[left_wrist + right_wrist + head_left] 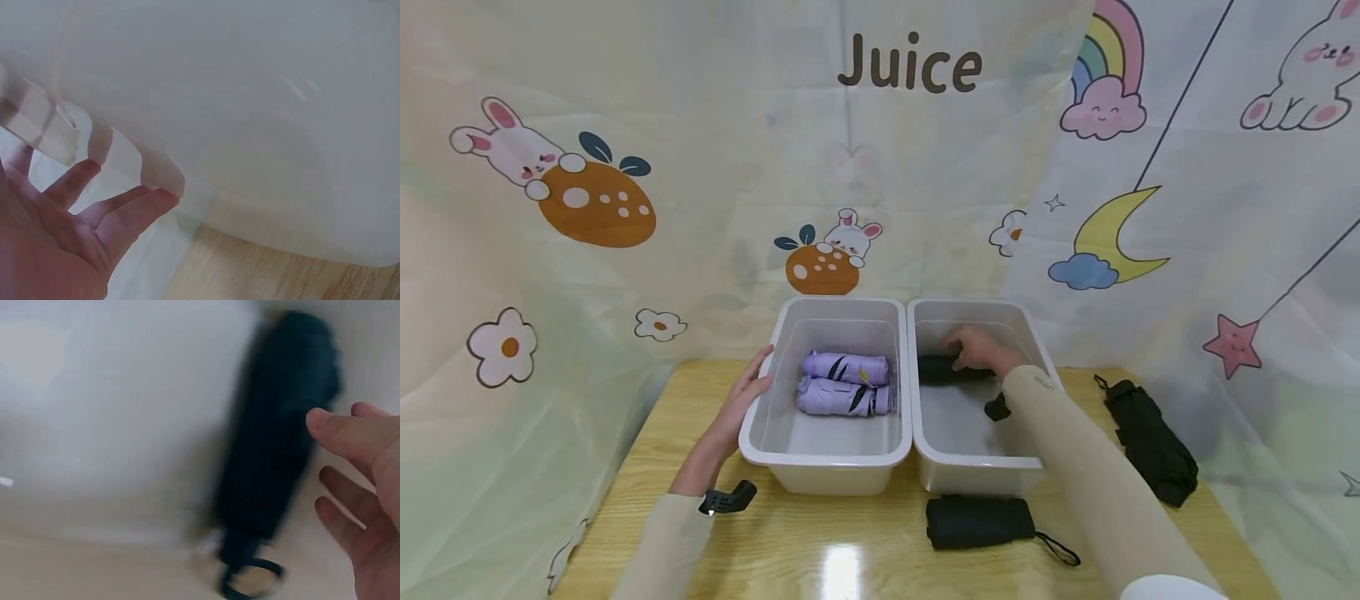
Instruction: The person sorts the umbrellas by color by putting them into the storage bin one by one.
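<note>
A folded black umbrella [936, 369] lies across the far part of the right bin [977, 461]. My right hand [981, 348] is down in this bin, right at the umbrella. In the right wrist view the thumb [331, 425] overlaps the umbrella's edge, while the other fingers are spread beside it; its strap loop [278, 570] shows at one end. With fingertips on the outer wall, my left hand [737, 408] touches the left side of the left bin [827, 460]. Inside that bin lie two folded purple umbrellas, one farther [846, 367] and one nearer [835, 397].
In front of the right bin, another folded black umbrella [979, 522] lies on the wooden table [790, 542]. A further black umbrella [1150, 442] rests near the table's right edge. Behind the bins hangs a printed cloth [722, 208].
</note>
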A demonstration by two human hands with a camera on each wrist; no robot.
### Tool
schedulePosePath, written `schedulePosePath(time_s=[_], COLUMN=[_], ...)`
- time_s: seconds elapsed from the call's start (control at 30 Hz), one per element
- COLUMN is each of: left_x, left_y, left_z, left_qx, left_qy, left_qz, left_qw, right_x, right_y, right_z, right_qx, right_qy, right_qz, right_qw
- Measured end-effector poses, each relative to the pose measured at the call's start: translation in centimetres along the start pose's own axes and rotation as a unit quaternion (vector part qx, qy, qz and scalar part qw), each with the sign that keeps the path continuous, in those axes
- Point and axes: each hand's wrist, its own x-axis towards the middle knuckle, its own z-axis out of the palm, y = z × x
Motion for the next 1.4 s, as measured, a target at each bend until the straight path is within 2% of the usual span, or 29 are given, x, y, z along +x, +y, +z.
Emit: schedulePosePath(time_s=[0.13,0.2,0.37,0.53,0.67,0.83,1.03,1.23,1.4], left_x=[-0.1,0.0,-0.1,-0.3,-0.2,-0.2,-0.2,-0.2,0.0], left_y=[0.0,0.0,0.2,0.3,0.4,0.6,0.6,0.5,0.3], left_z=[-0.3,-0.5,-0.6,-0.7,-0.7,-0.9,-0.8,-0.3,0.1], left_qx=[0.008,0.007,0.011,0.013,0.009,0.011,0.011,0.004,-0.002], left_qy=[0.008,0.006,0.007,0.006,0.006,0.002,-0.003,-0.004,-0.009], left_qz=[-0.004,-0.004,-0.009,-0.014,-0.011,-0.010,-0.008,0.001,0.003], left_qw=[0.9999,1.0000,0.9999,0.9998,0.9999,0.9999,0.9999,1.0000,1.0000], right_x=[-0.9,-1.7,-4.8,-9.6,-13.5,-17.5,-21.3,-24.1,-25.9], right_y=[-1.5,-1.8,-1.3,0.6,3.7,7.6,11.1,15.1,16.6], right_z=[-3.3,-5.1,-8.6,-9.7,-9.0,-7.2,-5.2,-2.3,-0.2], right_qx=[0.024,0.054,0.087,0.061,0.051,0.038,0.060,0.075,0.072], right_qy=[-0.013,0.002,0.089,0.182,0.232,0.261,0.242,0.213,0.175], right_qz=[0.018,0.016,-0.008,0.001,0.026,0.057,0.130,0.193,0.235], right_qw=[0.9995,0.9984,0.9923,0.9814,0.9710,0.9628,0.9598,0.9549,0.9533])
